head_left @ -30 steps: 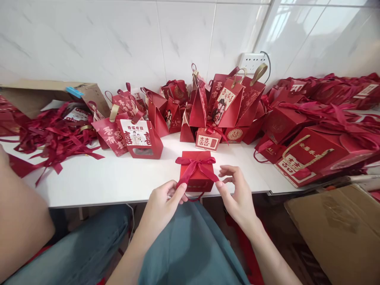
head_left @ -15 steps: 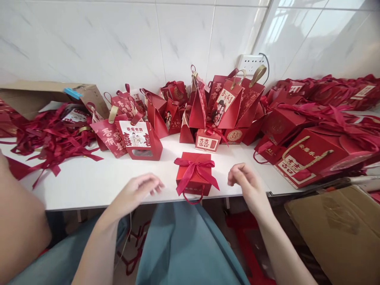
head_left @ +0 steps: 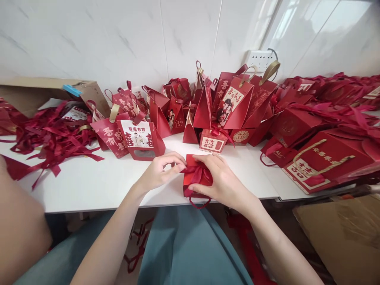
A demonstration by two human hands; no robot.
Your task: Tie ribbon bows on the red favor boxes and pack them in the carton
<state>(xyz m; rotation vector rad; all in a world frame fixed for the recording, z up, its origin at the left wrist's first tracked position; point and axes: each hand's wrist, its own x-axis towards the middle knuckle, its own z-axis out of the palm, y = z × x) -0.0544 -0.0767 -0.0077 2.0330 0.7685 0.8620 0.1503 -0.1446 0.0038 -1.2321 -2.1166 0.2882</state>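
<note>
A small red gift box [head_left: 187,190] stands at the table's front edge, its cord handle [head_left: 199,206] hanging over the side. Tied across its top is a satin ribbon bow [head_left: 196,174]. My left hand [head_left: 162,171] pinches the bow's left loop between thumb and fingers. My right hand [head_left: 223,177] wraps over the box from the right, thumb at the front and fingers at the far top edge. It covers the right part of both bow and box.
Several red gift boxes stand behind, among them a windowed box [head_left: 141,138] and a small box [head_left: 212,142]. Loose ribbons [head_left: 56,138] lie in a heap at left by a cardboard carton [head_left: 89,93]. Larger boxes [head_left: 320,158] crowd the right. A person's bare limb [head_left: 23,213] is at far left.
Both hands have come inward from beside the gift box. My left hand has taken hold of the bow's loop, and my right hand has closed over the box. The view has shifted slightly.
</note>
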